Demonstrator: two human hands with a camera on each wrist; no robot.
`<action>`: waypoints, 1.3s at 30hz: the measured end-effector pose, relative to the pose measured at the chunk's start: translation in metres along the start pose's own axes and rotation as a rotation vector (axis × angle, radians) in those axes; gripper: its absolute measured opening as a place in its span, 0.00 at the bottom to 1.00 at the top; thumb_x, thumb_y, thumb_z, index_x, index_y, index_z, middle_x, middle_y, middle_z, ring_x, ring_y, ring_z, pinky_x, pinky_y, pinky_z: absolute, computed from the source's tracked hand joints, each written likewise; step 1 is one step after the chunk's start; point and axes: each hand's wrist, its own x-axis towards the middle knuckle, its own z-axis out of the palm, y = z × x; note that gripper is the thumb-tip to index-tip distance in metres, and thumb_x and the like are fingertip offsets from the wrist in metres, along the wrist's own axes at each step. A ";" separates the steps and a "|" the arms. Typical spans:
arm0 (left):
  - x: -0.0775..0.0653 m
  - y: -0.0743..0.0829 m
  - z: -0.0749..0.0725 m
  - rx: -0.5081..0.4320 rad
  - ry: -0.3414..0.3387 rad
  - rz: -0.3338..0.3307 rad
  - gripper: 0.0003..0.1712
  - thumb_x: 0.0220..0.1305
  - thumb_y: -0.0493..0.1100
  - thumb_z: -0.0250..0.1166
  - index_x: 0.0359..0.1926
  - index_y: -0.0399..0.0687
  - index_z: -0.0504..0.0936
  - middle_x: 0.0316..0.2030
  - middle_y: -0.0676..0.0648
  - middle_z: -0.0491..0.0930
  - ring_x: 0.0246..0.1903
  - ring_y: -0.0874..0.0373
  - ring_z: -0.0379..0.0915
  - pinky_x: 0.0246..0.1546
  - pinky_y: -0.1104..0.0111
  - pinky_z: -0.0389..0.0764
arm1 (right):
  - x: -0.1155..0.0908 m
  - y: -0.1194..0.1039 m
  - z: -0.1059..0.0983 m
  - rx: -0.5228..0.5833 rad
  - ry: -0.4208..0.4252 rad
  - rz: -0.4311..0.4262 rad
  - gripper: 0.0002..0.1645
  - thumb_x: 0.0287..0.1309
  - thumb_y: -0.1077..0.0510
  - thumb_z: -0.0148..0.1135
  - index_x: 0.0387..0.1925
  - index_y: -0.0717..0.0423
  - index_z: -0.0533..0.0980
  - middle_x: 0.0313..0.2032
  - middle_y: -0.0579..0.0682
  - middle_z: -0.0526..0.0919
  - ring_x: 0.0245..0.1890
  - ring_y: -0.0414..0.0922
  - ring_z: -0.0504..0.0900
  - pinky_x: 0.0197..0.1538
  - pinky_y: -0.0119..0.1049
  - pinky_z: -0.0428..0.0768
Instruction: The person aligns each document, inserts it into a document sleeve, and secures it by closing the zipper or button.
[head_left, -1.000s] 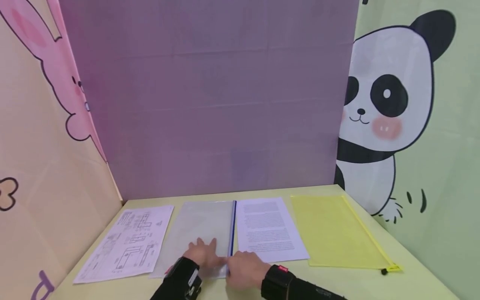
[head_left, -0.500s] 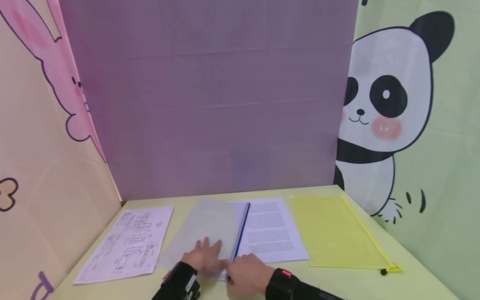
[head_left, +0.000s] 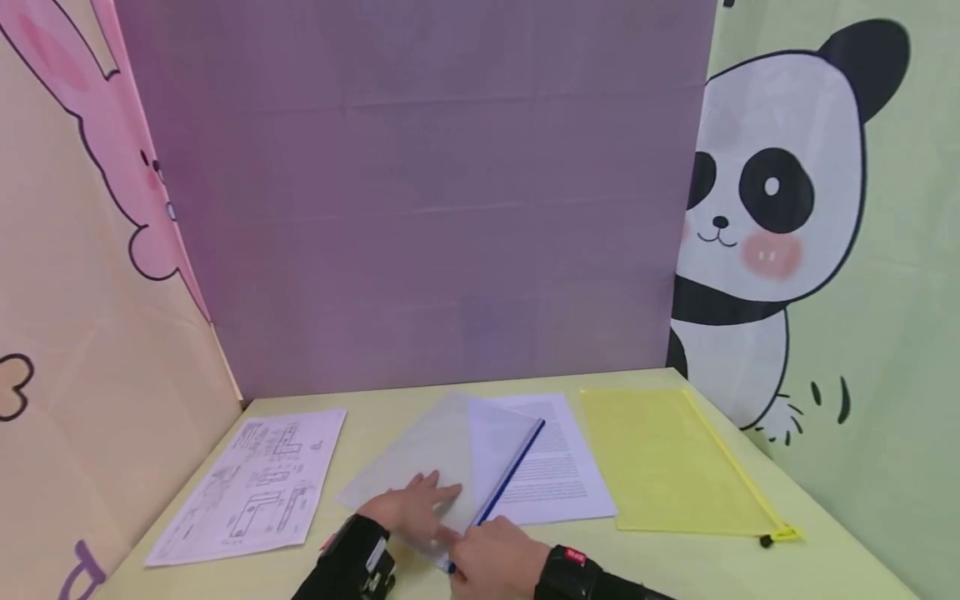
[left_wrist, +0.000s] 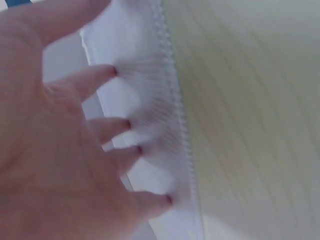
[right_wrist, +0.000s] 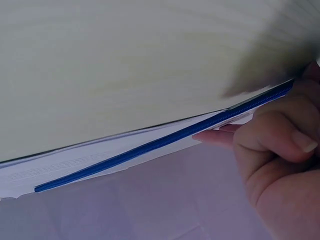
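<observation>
A clear zip document bag (head_left: 423, 437) with a blue zip edge (head_left: 516, 468) lies slanted on the table, partly over a sheet of printed text (head_left: 551, 487). My left hand (head_left: 408, 510) presses on the bag with spread, straight fingers. In the left wrist view the fingertips of that left hand (left_wrist: 65, 155) touch the clear plastic. My right hand (head_left: 498, 552), fingers curled, pinches the near end of the blue zip edge. The right wrist view has the blue zip (right_wrist: 150, 146) running out from my right hand (right_wrist: 285, 165); the pinch itself is partly hidden.
A sheet with technical drawings (head_left: 251, 487) lies at the left of the pale yellow table (head_left: 645, 575). To the right is a yellow zip bag (head_left: 671, 467) with a black zip pull (head_left: 766, 542). A purple panel (head_left: 450, 208) stands behind the table.
The clear bag has turned clockwise, its far end swinging right over the printed text sheet. Both hands stay at its near end; the left hand's fingers have turned rightward.
</observation>
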 end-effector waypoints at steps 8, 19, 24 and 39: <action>0.004 -0.004 -0.004 0.011 -0.088 -0.009 0.54 0.47 0.63 0.78 0.75 0.63 0.67 0.78 0.39 0.53 0.77 0.39 0.45 0.68 0.36 0.59 | 0.001 0.003 0.003 -0.026 0.002 -0.050 0.19 0.67 0.47 0.59 0.20 0.42 0.71 0.11 0.34 0.58 0.11 0.31 0.59 0.17 0.25 0.62; 0.006 -0.005 0.001 -0.005 -0.054 0.045 0.56 0.43 0.63 0.80 0.75 0.62 0.68 0.78 0.37 0.53 0.77 0.36 0.44 0.67 0.29 0.52 | 0.001 0.007 0.005 -0.101 0.085 -0.101 0.24 0.65 0.47 0.61 0.15 0.43 0.66 0.11 0.34 0.56 0.10 0.30 0.57 0.16 0.25 0.58; 0.005 -0.006 0.002 0.007 -0.051 0.058 0.56 0.44 0.64 0.79 0.75 0.61 0.68 0.78 0.37 0.53 0.77 0.36 0.44 0.67 0.29 0.51 | 0.002 0.009 0.006 -0.070 0.088 -0.112 0.22 0.64 0.48 0.62 0.16 0.42 0.67 0.11 0.33 0.56 0.10 0.29 0.57 0.16 0.24 0.57; 0.006 -0.004 -0.002 -0.006 -0.072 -0.010 0.54 0.44 0.62 0.81 0.74 0.69 0.68 0.79 0.42 0.53 0.77 0.41 0.45 0.68 0.33 0.55 | 0.001 0.014 0.003 -0.040 0.047 -0.030 0.19 0.63 0.47 0.60 0.18 0.42 0.69 0.13 0.34 0.60 0.13 0.32 0.61 0.19 0.26 0.60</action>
